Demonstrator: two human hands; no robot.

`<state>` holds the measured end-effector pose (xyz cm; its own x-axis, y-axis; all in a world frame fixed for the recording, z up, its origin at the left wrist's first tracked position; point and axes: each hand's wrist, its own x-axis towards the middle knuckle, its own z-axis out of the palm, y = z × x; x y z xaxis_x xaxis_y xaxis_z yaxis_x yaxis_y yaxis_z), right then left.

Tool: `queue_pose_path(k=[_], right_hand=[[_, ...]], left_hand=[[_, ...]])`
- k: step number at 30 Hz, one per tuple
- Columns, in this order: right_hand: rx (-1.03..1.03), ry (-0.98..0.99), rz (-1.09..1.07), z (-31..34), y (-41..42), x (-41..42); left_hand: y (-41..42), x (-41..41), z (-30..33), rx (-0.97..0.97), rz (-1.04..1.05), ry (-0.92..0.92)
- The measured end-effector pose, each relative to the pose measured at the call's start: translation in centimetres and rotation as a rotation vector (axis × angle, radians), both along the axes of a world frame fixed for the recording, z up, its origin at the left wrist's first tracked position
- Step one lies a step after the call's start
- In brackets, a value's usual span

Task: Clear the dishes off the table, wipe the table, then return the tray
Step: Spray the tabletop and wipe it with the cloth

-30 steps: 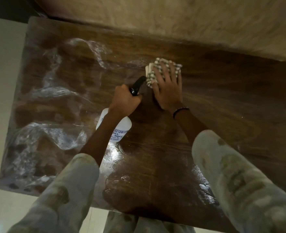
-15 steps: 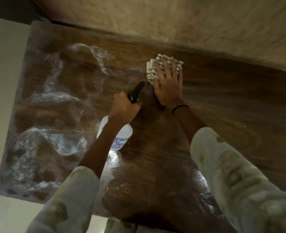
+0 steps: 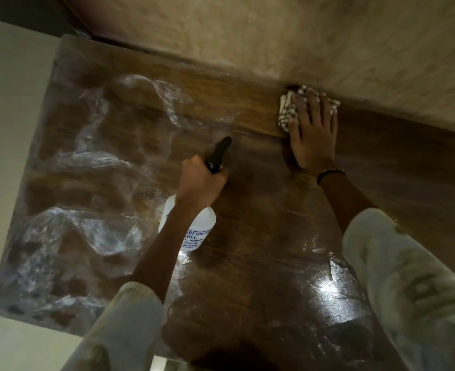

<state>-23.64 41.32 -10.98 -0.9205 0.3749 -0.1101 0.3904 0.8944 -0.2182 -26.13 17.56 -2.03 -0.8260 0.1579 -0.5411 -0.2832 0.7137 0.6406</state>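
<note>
A dark wooden table [image 3: 261,263] under a clear plastic cover fills the view. My right hand [image 3: 313,140] lies flat, fingers straight, pressing a checked cloth [image 3: 286,113] onto the table's far edge beside the wall. My left hand [image 3: 201,180] grips the neck of a white spray bottle [image 3: 197,228] with a black nozzle [image 3: 219,153]; the nozzle points away from me, and the bottle hangs over the table's middle. No dishes or tray are in view.
A rough beige wall [image 3: 301,36] runs along the table's far side. The plastic cover is wrinkled and wet-looking on the left [image 3: 87,183]. Pale floor [image 3: 7,129] lies beyond the table's left edge.
My right hand has slid the cloth away from me and to the right, up to the wall edge. My left hand with the bottle has stayed near the middle.
</note>
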Motion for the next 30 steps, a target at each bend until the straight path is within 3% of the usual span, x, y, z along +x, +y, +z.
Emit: queue_pose_path(k=[6, 11, 15, 20, 24, 27, 30], right_hand=[[-0.067, 0.002, 0.174, -0.4, -6.5, -4.7], [-0.038, -0.021, 0.458, -0.2, -4.6, -0.9], [-0.023, -0.003, 0.306, 0.2, -1.3, 0.4], [-0.021, 0.008, 0.080, -0.2, -5.6, -5.0], [-0.071, -0.030, 0.250, -0.3, -9.5, -5.8], [-0.071, -0.010, 0.405, -0.2, -10.4, -2.0], [-0.073, -0.034, 0.422, 0.0, -9.5, 2.5]], left_hand=[[0.0, 0.1, 0.4, 0.000, 0.018, 0.029], [-0.5, 0.0, 0.2, 0.024, 0.033, 0.030], [-0.7, 0.1, 0.2, 0.056, 0.031, 0.001], [-1.2, -0.1, 0.3, 0.088, 0.084, -0.004], [-1.3, -0.3, 0.6, 0.077, 0.106, 0.016], [-1.9, -0.4, 0.5, 0.054, 0.113, 0.011], [-3.1, -0.6, 0.0, -0.044, 0.087, 0.020]])
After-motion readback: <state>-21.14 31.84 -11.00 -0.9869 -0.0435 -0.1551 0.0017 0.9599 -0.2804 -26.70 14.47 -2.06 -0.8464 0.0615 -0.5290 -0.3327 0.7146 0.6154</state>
